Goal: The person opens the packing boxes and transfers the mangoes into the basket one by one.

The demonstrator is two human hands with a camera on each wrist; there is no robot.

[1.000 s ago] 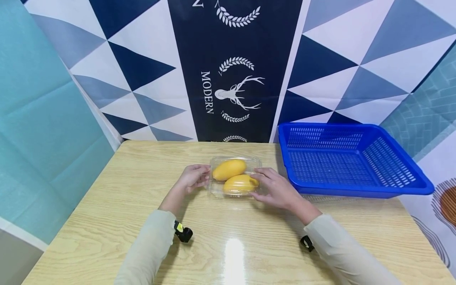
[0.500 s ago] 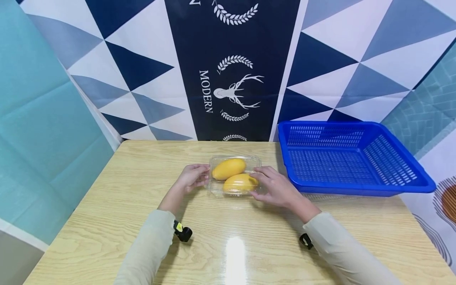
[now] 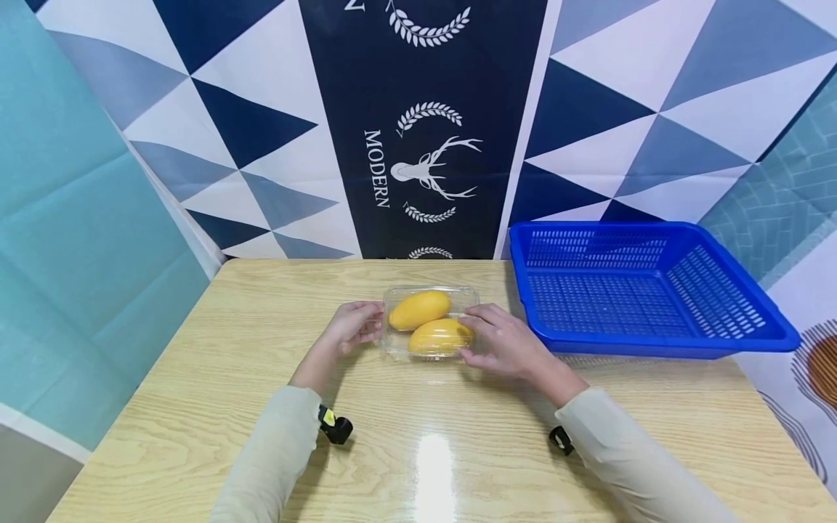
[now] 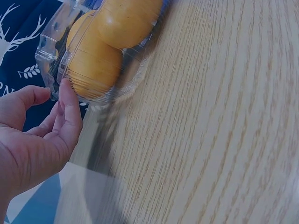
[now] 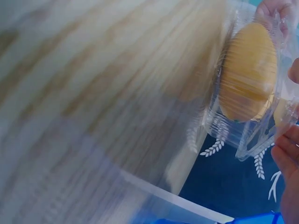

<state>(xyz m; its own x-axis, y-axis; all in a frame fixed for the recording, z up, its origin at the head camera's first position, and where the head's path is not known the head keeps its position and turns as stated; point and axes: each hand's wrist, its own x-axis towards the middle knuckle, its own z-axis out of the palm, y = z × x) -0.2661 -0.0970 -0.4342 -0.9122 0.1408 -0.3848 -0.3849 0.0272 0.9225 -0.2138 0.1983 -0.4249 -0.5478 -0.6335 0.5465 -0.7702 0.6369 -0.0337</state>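
Observation:
A clear plastic clamshell box (image 3: 400, 346) with two yellow mangoes inside is at the middle of the wooden table, toward its far edge. The rear mango (image 3: 420, 310) lies tilted; the front mango (image 3: 439, 336) sits closer to me, with glare from the plastic over it. My left hand (image 3: 357, 324) pinches the box's left edge between thumb and fingers, as the left wrist view shows. At the opposite end my right hand (image 3: 503, 341) holds the right side, fingers along the rim and thumb at the near corner. Part of that end is hidden behind the right fingers.
A blue perforated plastic basket (image 3: 654, 345) stands at the right rear of the wooden table (image 3: 261, 327), just beyond my right hand. Patterned cloth (image 3: 428, 174) hangs behind the table's far edge. A teal cloth (image 3: 98, 218) hangs at the left.

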